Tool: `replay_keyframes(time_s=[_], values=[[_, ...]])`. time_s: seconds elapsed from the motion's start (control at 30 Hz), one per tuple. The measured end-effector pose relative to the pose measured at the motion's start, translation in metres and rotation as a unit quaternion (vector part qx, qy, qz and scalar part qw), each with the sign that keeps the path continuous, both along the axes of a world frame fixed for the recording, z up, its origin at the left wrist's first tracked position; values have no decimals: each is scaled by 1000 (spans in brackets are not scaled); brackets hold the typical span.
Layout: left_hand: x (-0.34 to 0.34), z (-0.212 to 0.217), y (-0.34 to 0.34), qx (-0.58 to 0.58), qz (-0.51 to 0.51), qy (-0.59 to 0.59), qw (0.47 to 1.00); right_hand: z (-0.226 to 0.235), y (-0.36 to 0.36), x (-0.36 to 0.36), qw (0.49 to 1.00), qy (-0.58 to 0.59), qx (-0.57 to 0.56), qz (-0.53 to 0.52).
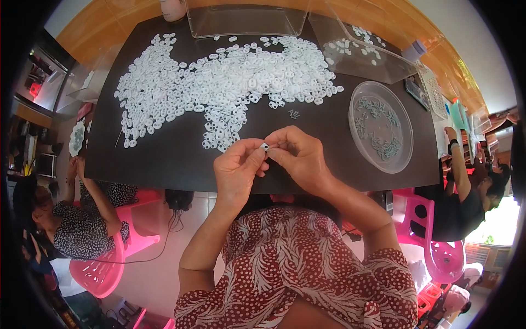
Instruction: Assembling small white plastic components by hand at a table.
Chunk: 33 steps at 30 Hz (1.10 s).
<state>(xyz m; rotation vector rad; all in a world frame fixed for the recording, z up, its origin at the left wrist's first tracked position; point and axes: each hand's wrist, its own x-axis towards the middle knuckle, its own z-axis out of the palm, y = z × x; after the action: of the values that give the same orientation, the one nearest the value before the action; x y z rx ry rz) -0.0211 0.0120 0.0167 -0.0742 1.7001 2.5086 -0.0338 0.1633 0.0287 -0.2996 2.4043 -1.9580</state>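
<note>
Just over the near part of the dark table (pixel 164 159), my two hands meet at a small white plastic piece (pixel 265 147) with a dark round hole. My left hand (pixel 236 165) pinches it between thumb and forefinger. From the other side, my right hand (pixel 300 157) is closed in a pinch, its fingertips at the same piece; whether they hold a smaller part there is hidden. Beyond my hands spreads a large heap of white oval pieces (pixel 241 77) with holes, one strand of it reaching close to my left hand. A few small grey pins (pixel 294 114) lie past my right hand.
To the right sits a round clear tray (pixel 354 131) holding many grey-green pins (pixel 383 145). Clear plastic bins (pixel 246 22) stand at the back, the right one with some white pieces. A phone-like slab (pixel 417 92) lies at the far right. People sit on pink chairs at both sides.
</note>
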Motion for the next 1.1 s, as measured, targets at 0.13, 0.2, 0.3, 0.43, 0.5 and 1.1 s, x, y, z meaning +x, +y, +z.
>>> replay_keyframes(time_s=[0.13,0.2,0.3,0.43,0.5,1.1], values=[[-2,1,-4,5,-20,-21,1000,3,1,-1,1000,6,23,2],[-3,0,-4,26,-18,-23,999,4,1,-1,1000,2,-4,2],[-3,-1,-3,62,-6,-36,997,4,-1,-2,1000,6,-4,5],[-3,0,-3,74,14,-42,996,0,-1,-3,1000,2,-15,2],[-2,0,-4,79,19,-45,996,0,-2,-3,1000,-1,-15,-3],[10,-9,2,51,22,-1,998,-4,-5,-2,1000,2,-9,7]])
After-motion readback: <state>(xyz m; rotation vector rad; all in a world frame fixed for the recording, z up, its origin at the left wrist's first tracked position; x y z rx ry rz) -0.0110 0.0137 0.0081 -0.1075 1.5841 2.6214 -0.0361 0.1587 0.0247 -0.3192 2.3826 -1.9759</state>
